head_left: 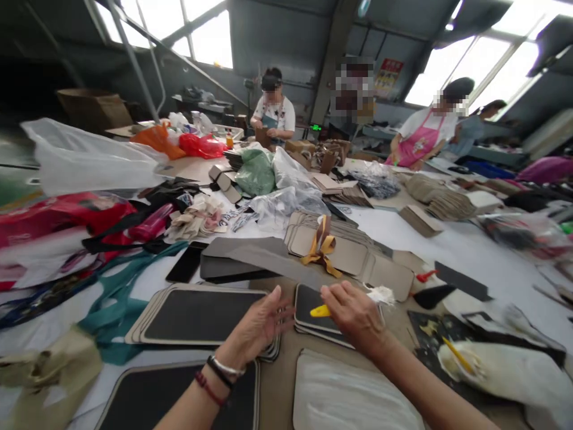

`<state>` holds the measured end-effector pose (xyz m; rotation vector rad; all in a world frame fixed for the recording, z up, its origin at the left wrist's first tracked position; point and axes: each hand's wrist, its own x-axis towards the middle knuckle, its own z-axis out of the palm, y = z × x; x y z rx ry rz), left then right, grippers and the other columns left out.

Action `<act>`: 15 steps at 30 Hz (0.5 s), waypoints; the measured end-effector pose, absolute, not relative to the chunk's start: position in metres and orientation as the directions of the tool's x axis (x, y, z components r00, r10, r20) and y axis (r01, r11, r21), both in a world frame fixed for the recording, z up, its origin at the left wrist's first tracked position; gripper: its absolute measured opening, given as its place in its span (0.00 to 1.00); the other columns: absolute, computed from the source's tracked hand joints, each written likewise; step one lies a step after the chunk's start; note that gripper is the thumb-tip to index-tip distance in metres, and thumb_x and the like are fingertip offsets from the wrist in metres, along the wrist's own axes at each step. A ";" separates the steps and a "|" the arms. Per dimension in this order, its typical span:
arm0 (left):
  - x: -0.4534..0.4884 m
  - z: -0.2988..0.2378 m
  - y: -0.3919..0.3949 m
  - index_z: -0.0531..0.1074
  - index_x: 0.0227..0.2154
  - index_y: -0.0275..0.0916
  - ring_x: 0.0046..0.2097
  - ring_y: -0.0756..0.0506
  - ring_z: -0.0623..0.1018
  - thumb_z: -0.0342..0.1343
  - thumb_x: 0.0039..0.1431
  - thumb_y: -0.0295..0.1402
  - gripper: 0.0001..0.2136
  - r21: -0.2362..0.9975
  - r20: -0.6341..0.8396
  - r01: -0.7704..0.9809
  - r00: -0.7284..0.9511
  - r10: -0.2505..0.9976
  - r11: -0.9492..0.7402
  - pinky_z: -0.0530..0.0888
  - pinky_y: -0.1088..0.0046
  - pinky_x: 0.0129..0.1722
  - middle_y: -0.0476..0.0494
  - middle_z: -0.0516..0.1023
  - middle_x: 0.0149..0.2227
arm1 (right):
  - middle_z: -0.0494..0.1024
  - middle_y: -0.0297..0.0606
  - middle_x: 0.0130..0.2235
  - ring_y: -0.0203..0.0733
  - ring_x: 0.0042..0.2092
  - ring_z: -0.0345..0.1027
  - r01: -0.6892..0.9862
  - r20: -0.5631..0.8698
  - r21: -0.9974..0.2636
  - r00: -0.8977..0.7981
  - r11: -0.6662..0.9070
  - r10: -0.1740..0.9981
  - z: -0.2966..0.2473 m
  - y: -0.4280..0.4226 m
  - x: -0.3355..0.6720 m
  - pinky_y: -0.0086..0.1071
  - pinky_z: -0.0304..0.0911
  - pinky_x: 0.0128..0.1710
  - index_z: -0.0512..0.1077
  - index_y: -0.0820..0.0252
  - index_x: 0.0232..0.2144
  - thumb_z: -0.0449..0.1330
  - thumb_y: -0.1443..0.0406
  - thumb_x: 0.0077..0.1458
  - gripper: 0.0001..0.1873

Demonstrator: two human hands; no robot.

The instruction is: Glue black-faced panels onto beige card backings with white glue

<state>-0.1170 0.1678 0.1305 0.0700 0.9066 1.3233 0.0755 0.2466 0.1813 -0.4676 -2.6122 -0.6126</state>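
Observation:
My right hand (358, 316) is closed around a yellow-handled brush (319, 311). White, frayed bristles stick out on its far side. Beneath that hand lies a small stack of dark panels with beige edges (308, 297). My left hand (259, 328) is open, its fingers apart and slightly blurred, over the right end of a larger stack of black-faced panels (201, 315). Nearest to me are another black panel (179, 400), partly behind my left forearm, and a pale panel with whitish streaks (344, 394) between my forearms.
On the right, a whitish bag (505, 364) with a yellow stick lies on a dark, stained board. Ahead are beige panels (349, 251) with a brown-yellow ribbon, a phone (185, 263) and plastic bags (255, 170). Several people work beyond, one in a pink apron (421, 140).

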 end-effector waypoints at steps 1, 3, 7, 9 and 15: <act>-0.105 0.133 0.163 0.70 0.38 0.33 0.41 0.40 0.78 0.63 0.48 0.41 0.19 0.486 -0.487 -0.815 0.049 0.872 0.317 0.75 0.62 0.41 0.33 0.76 0.41 | 0.71 0.41 0.29 0.41 0.30 0.61 0.353 0.421 0.352 -0.887 0.867 0.190 0.177 0.236 0.083 0.32 0.56 0.29 0.70 0.68 0.38 0.46 0.73 0.59 0.12; -0.083 0.137 0.158 0.71 0.38 0.33 0.39 0.42 0.78 0.60 0.52 0.37 0.14 0.442 -0.494 -0.842 0.059 0.868 0.309 0.76 0.62 0.42 0.35 0.77 0.41 | 0.72 0.41 0.29 0.40 0.29 0.62 0.282 0.352 0.327 -0.922 0.902 0.160 0.167 0.215 0.100 0.32 0.55 0.26 0.70 0.68 0.37 0.46 0.74 0.59 0.13; -0.048 0.134 0.155 0.73 0.33 0.32 0.34 0.48 0.78 0.54 0.55 0.21 0.05 0.509 -0.653 -0.834 -0.210 0.728 0.216 0.77 0.71 0.39 0.41 0.79 0.35 | 0.73 0.40 0.30 0.40 0.30 0.65 0.376 0.348 0.108 -0.881 0.920 0.320 0.146 0.182 0.141 0.33 0.60 0.29 0.70 0.66 0.39 0.47 0.70 0.60 0.12; -0.034 0.130 0.150 0.73 0.35 0.33 0.37 0.47 0.79 0.54 0.55 0.22 0.06 0.512 -0.649 -0.837 -0.229 0.726 0.193 0.76 0.70 0.42 0.41 0.80 0.37 | 0.75 0.43 0.34 0.43 0.36 0.68 0.585 0.352 -0.144 -0.723 0.798 0.594 0.136 0.170 0.163 0.34 0.63 0.36 0.68 0.65 0.44 0.47 0.61 0.62 0.16; 0.009 0.120 0.127 0.72 0.42 0.31 0.44 0.40 0.77 0.56 0.56 0.29 0.11 0.396 -0.671 -0.870 -0.056 0.740 0.294 0.74 0.62 0.47 0.36 0.79 0.40 | 0.77 0.42 0.34 0.46 0.37 0.71 0.643 -0.243 -0.755 -0.089 -0.131 0.966 0.109 0.146 0.201 0.35 0.66 0.37 0.70 0.62 0.39 0.47 0.47 0.56 0.26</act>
